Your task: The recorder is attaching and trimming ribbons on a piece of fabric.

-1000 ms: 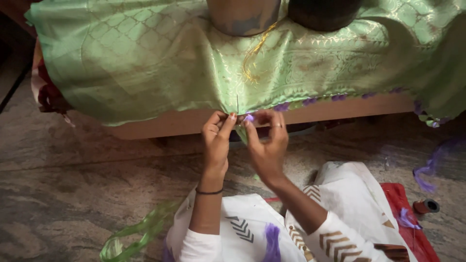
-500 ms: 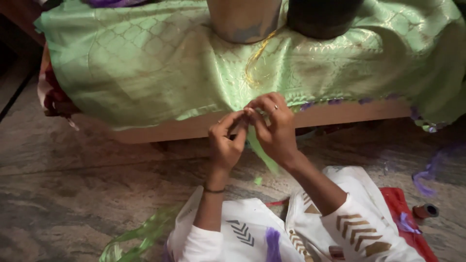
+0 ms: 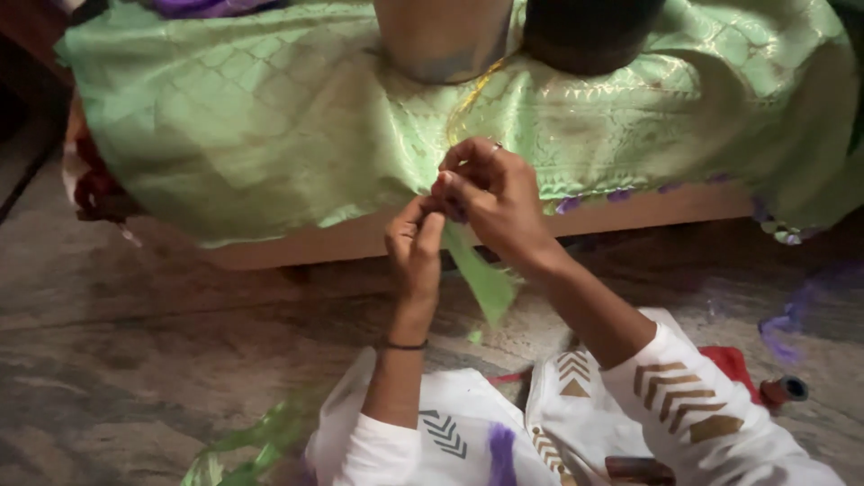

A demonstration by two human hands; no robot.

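Observation:
A light green patterned cloth (image 3: 261,126) drapes over a low wooden ledge and hangs down its front. Both hands meet at its lower edge. My left hand (image 3: 414,247) pinches the cloth's edge from below, fingers together. My right hand (image 3: 490,198), with a ring on one finger, pinches the same spot from above. A narrow green strip (image 3: 481,279) hangs down from between the two hands. Small purple tassels (image 3: 567,204) line the cloth's edge to the right of my hands.
Two round pots, one metal (image 3: 443,38) and one dark (image 3: 589,31), stand on the cloth at the back. A thread spool (image 3: 783,390) and red fabric (image 3: 729,363) lie on the stone floor (image 3: 135,360) at right. Loose green strips (image 3: 252,441) lie at lower left.
My hands have risen a little along the cloth's edge and drawn closer together. The green strip now hangs longer below them.

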